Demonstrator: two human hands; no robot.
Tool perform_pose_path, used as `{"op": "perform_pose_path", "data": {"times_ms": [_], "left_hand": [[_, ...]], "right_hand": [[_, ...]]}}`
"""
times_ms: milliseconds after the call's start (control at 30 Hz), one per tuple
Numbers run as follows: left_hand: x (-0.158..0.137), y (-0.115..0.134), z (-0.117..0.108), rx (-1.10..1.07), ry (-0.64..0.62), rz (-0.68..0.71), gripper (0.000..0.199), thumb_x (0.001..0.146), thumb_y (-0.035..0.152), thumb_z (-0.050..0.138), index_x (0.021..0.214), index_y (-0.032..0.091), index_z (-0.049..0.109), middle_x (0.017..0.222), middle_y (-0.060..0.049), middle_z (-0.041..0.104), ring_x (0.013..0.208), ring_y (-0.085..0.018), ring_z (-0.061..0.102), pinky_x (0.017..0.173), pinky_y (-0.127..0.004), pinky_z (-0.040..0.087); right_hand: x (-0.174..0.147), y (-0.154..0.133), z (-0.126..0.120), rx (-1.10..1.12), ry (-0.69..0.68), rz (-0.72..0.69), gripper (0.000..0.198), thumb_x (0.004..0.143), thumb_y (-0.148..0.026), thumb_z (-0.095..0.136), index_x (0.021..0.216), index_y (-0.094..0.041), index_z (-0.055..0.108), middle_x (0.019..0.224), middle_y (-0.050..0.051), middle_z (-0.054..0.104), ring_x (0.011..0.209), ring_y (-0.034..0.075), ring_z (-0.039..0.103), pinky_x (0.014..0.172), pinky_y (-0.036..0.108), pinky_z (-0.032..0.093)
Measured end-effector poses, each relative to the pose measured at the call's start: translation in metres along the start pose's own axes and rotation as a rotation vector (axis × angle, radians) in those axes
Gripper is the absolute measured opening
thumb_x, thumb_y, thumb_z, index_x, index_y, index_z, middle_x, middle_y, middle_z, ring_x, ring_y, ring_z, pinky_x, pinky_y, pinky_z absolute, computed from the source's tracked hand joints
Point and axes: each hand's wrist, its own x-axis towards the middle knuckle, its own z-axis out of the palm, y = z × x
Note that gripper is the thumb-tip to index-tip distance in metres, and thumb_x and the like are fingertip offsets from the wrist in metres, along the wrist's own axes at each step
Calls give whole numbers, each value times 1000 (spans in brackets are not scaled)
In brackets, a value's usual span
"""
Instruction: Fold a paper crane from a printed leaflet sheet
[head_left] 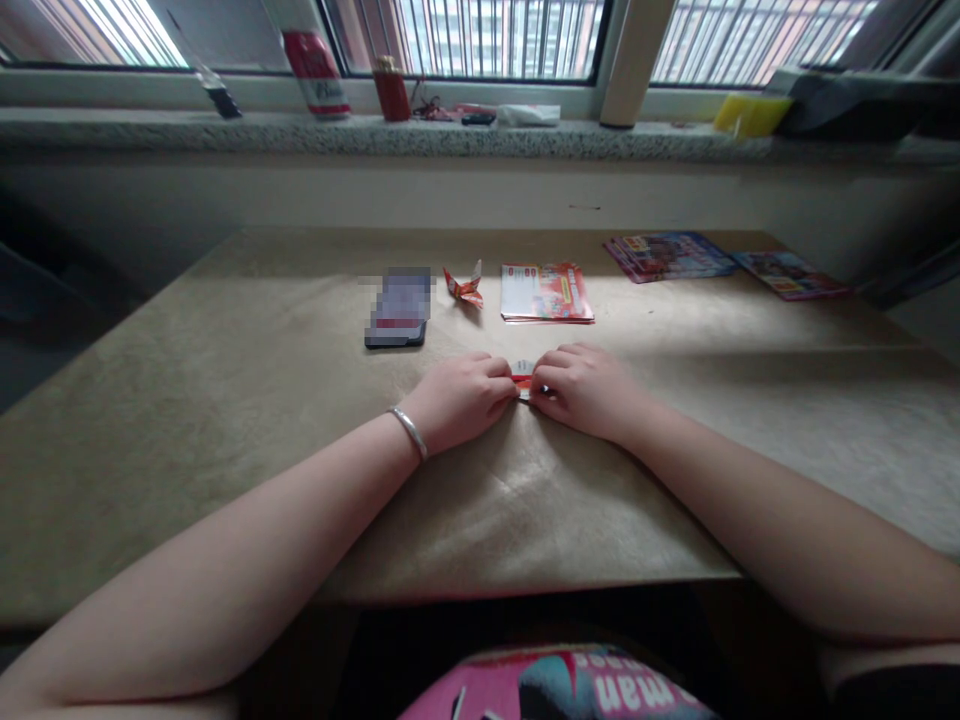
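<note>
A small folded piece of red and white paper (523, 370) lies on the table between my hands, most of it covered by fingers. My left hand (471, 395), with a silver bangle at the wrist, pinches its left side. On the opposite side my right hand (581, 385) has its fingertips closed on the paper. Just beyond stand a red folded paper crane (464, 288) and a stack of red and white printed sheets (547, 293). To the left of the crane rests a phone (399, 308), its screen blurred out.
Colourful leaflets (667, 255) lie at the table's back right, with another leaflet pile (791, 273) beside them. A stone windowsill (450, 140) runs behind the table, bearing a red can (316, 75), a red lighter-shaped item (391, 90) and a yellow object (752, 115).
</note>
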Motion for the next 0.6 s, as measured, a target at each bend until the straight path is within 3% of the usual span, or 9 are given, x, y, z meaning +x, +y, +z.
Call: {"op": "perform_pose_path", "data": {"times_ms": [233,600], "left_hand": [[2,3,0,-5,-21,-78,20,92,29,50,90,20,68,92,-5,66,82,-19,59,68,-29,44],[12,-8,12,-245,-39,-174,19,91,33,55,86,17,64,87,-5,64,81,-18,57,71,-29,43]], "right_hand": [[0,0,2,131,-18,93,15,87,-29,57,83,-20,68,84,6,66,82,20,57,71,30,39],[7,7,7,388,-48,216,11,83,-20,57,76,-17,65,73,2,61,69,14,52,65,25,37]]}}
